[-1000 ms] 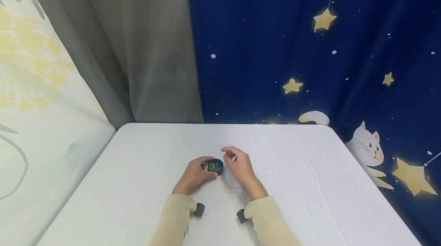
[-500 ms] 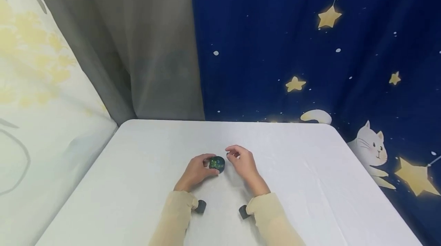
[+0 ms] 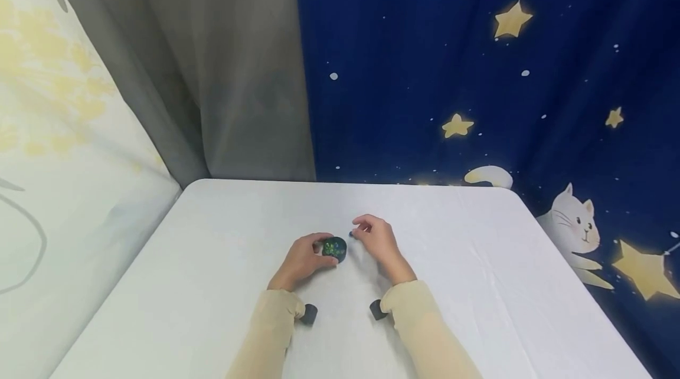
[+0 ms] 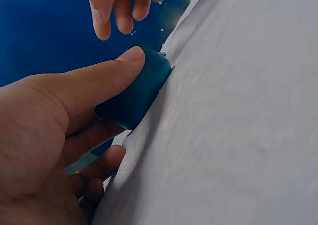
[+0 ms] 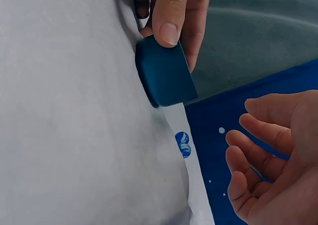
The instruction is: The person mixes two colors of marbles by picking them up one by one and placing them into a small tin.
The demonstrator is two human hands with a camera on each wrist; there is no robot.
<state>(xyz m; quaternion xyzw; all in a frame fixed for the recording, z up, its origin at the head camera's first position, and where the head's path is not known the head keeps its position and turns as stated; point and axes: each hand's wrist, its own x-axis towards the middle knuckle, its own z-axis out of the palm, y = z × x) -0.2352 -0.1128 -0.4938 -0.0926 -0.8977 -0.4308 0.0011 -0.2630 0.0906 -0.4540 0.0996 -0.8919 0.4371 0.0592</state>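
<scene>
Left hand (image 3: 301,260) grips a small round dark teal box with a green-speckled top (image 3: 334,248), thumb and fingers curled round its side; the box rests on the white cloth-covered table (image 3: 478,284). Right hand (image 3: 378,239) hovers just beside the box, fingers loosely curled, near a tiny blue-and-white bead (image 5: 183,144) lying on the cloth.

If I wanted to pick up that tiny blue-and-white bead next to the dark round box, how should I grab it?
Pinch the small blue-and-white bead from above, with thumb and forefinger tips on opposite sides. It lies loose on the white table, low and rounded, so it would likely roll if pushed from one side only. Come from the right: the left hand grips the dark round box on the other side, while the right hand hovers close.
</scene>
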